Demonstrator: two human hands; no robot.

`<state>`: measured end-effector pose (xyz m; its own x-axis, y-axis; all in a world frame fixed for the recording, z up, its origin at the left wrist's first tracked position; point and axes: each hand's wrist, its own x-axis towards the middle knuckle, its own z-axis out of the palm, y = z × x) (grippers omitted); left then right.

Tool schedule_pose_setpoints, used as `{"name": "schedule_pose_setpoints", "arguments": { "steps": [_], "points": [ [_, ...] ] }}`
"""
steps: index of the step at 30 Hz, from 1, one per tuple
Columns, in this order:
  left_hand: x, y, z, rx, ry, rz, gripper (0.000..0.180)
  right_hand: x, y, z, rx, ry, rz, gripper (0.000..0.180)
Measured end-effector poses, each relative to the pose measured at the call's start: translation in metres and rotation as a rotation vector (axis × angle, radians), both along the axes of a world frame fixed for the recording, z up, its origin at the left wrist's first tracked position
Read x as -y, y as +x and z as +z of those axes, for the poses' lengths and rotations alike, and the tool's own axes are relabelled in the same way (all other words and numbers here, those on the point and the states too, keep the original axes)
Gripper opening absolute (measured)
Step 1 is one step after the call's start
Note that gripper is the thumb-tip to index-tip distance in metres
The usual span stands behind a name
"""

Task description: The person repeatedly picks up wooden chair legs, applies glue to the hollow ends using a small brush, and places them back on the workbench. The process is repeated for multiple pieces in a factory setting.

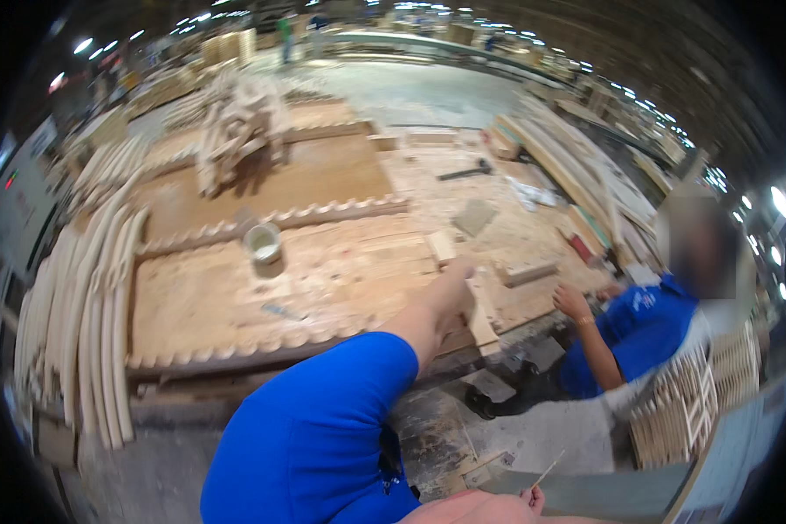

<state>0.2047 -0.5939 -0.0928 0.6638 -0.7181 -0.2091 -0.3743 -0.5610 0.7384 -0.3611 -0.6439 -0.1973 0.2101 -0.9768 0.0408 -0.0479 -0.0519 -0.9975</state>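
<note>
Left hand reaches across the table, fingers closed around a pale wooden block at the table's near right edge. Right hand sits low at the bottom of the view, pinching a thin stick between fingertips. Beside the block, a co-worker in a blue shirt rests a hand on the table edge. A small round tin stands mid-table; contents not discernible. Scalloped wooden rails cross the table. Curved slats are stacked along its left side. A hammer lies at the far end.
</note>
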Motion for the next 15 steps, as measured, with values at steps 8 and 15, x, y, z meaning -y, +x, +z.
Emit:
{"name": "schedule_pose_setpoints", "arguments": {
  "steps": [8,15],
  "points": [
    [-0.148,0.063,0.129,0.630,-0.124,-0.007,0.029,-0.017,0.173,0.091,-0.018,0.032,0.431,0.027],
    [-0.465,0.114,0.149,0.484,-0.200,0.799,0.028,-0.074,0.344,0.162,0.007,-0.325,0.978,0.025]
  ]
}}
